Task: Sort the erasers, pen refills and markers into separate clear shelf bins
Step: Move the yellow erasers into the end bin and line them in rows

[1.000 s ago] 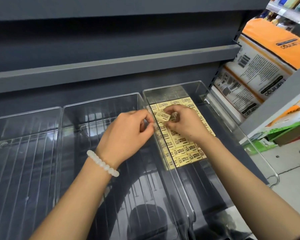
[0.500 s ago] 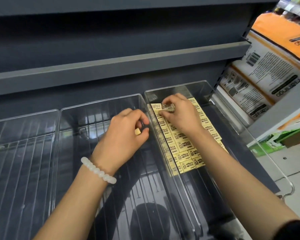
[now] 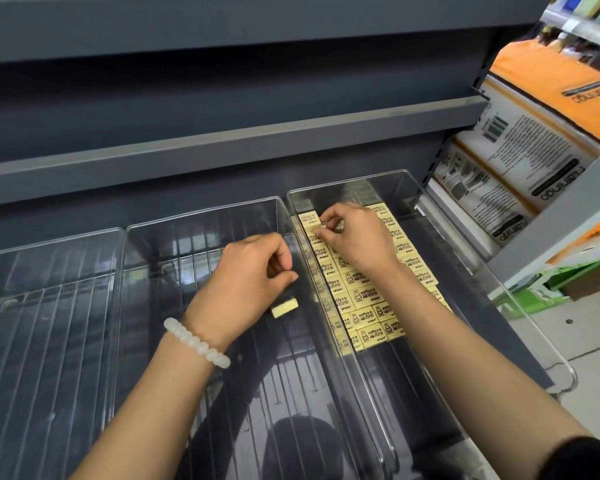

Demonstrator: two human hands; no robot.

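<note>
Dark grey store shelving [image 3: 222, 140] all around, with three clear shelf bins side by side on the lower shelf. Inside the right bin [image 3: 409, 188]: yellow erasers [image 3: 364, 299] packed flat in neat rows along the left wall, printed faces up, filling the back and middle of the floor. Right hand [image 3: 355, 237] reaching in over the back rows, palm down, wrist bent, fingers curled; grip narrow, thumb and fingertips pinching one eraser [image 3: 329, 228] at the far end of the rows, touching its neighbours. Right forearm slanting across the bin from the lower right, dark sleeve just showing at the frame's edge.

Over in the middle bin [image 3: 201, 216]: left hand [image 3: 246, 282] hovering low by the right wall, knuckles up, fingers curled loosely toward the thumb, nothing clearly held. Just below the thumb, apart from the fingers, a single loose eraser [image 3: 284, 308], tilted; whether resting on the floor or in the air, cannot tell. White bead bracelet [image 3: 196, 341] on the left wrist.

Left bin [image 3: 49, 258] beside it, wire shelf visible through the floor. Off to the right, orange and white packs [image 3: 534, 140] stacked on a neighbouring rack.
</note>
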